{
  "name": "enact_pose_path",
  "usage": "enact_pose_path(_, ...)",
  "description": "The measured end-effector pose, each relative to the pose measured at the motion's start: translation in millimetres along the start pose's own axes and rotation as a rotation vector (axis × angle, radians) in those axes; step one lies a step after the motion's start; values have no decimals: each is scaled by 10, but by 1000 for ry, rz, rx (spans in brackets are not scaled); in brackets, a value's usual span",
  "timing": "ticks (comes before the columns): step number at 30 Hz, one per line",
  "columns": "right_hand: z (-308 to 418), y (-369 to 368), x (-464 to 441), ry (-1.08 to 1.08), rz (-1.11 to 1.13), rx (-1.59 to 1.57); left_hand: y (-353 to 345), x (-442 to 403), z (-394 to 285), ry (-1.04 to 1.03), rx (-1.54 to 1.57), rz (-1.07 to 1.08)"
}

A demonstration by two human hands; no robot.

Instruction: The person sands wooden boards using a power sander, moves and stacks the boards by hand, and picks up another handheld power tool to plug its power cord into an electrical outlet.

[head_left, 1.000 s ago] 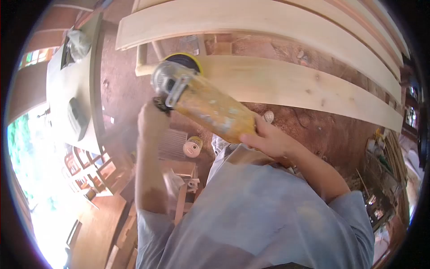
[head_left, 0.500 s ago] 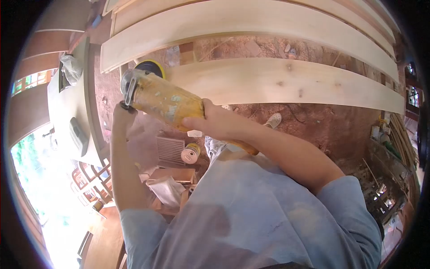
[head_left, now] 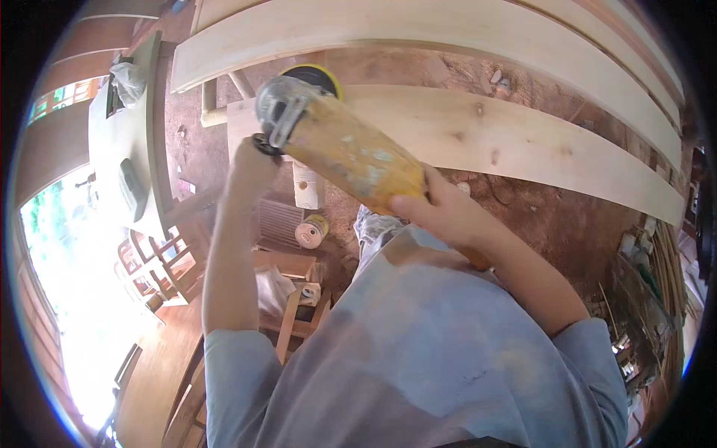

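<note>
A worn yellow angle grinder (head_left: 358, 145) with a metal head lies across the view, held in both hands. My left hand (head_left: 252, 166) is closed round its black side handle, close to the head. Farther back, my right hand (head_left: 442, 209) wraps the rear of the yellow body. The round sanding disc (head_left: 317, 75), black with a yellow edge, shows partly from behind the head. It is over the left part of a pale wooden board (head_left: 448, 127) with several knots; whether disc and board touch is hidden.
A second long board (head_left: 418, 26) lies beyond. Below are a round can (head_left: 311, 231), a slatted panel (head_left: 280, 224) and a white container (head_left: 307, 187). A pale tabletop (head_left: 123, 142) stands at left, with stacked chairs (head_left: 160, 265) nearby. Thin sticks (head_left: 667, 276) lean at right.
Both hands have carried the grinder to the right along the board, uncovering more of the board's left end. The view has shifted slightly. Both grips stay the same.
</note>
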State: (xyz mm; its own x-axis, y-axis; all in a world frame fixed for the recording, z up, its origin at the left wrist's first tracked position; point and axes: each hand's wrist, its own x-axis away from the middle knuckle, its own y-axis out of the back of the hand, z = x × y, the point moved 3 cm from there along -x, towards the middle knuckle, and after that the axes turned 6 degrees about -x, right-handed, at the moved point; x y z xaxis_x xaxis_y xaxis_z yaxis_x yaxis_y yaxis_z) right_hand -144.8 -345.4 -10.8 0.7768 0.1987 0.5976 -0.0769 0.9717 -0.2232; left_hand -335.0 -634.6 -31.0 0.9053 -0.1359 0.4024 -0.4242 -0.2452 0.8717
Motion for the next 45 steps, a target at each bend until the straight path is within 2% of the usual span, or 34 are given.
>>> enact_pose_path(2,231,-214,-167,-57,-28,-42,168,-358,150,-93,-176,189)
enact_pose_path(3,364,-366,-311,-88,-67,-67,366,-555,269,-131,-169,208)
enact_pose_path(5,466,-442,-426,-73,-76,-71,600,-516,171,-35,-117,190)
enact_pose_path(6,303,-110,-154,-19,-76,-59,425,-382,-317,-106,-118,215)
enact_pose_path(8,-175,986,850,-21,-216,-46,-235,100,-1685,-75,-101,278)
enact_pose_path(11,-703,2184,2248,-21,-363,-97,-952,761,-3576,-271,-157,310)
enact_pose_path(13,-1037,2743,3087,-1,-459,-178,-1421,1139,-4551,-427,-231,313)
enact_pose_path(15,-1405,3134,3854,-11,-452,-449,-1805,1645,-5482,-615,-285,325)
enact_pose_path(17,-1872,3529,4665,32,-533,-487,-2178,2241,-6406,-734,-292,337)
enact_pose_path(19,-2309,3938,5606,74,-588,-535,-2692,2999,-7341,-989,-270,333)
enact_pose_path(20,-2419,4159,5981,166,-680,-545,-2923,3252,-7804,-951,-357,337)
enact_pose_path(21,-2446,4348,6197,253,-761,-551,-3104,3380,-8200,-899,-441,336)
enact_pose_path(23,-2415,4525,6598,282,-813,-620,-3438,3635,-8832,-993,-525,324)
enact_pose_path(26,-3102,4528,7914,164,-877,-557,-3844,5078,-9493,-1082,-643,291)
enact_pose_path(27,-3224,4469,8176,190,-888,-569,-3898,5404,-9616,-1102,-659,273)
enact_pose_path(29,-3152,4475,8198,119,-960,-588,-3935,5386,-9723,-1005,-688,399)
enact_pose_path(32,-3100,4405,8184,197,-935,-563,-3648,5586,-9718,-1120,-670,371)
enact_pose_path(33,-3100,4359,8252,246,-902,-547,-3979,5362,-9631,-1322,-525,435)
enact_pose_path(34,-2944,4234,8352,201,-941,-602,-4287,5149,-9576,-1518,-372,498)
enact_pose_path(35,-3261,4285,8285,225,-879,-545,-4054,5267,-9525,-1348,-502,523)
enact_pose_path(36,-3177,4199,8341,199,-847,-570,-3674,5499,-9342,-1172,-624,542)
enact_pose_path(37,-2997,4048,8327,363,-825,-584,-3262,5793,-9219,-1089,-636,628)
enact_pose_path(38,-2859,3820,8230,377,-731,-651,-3149,5670,-8876,-1080,-608,587)
enact_pose_path(39,-2763,3521,8041,386,-740,-635,-2979,5423,-8391,-1061,-571,542)
enact_pose_path(41,-2578,2634,7372,329,-531,-674,-2366,5055,-7260,-906,-512,528)
enact_pose_path(43,-2403,1706,6924,344,-555,-586,-1788,4976,-6151,-886,-456,450)
enact_pose_path(45,-2308,1186,6757,359,-578,-498,-1623,4895,-5376,-873,-409,452)
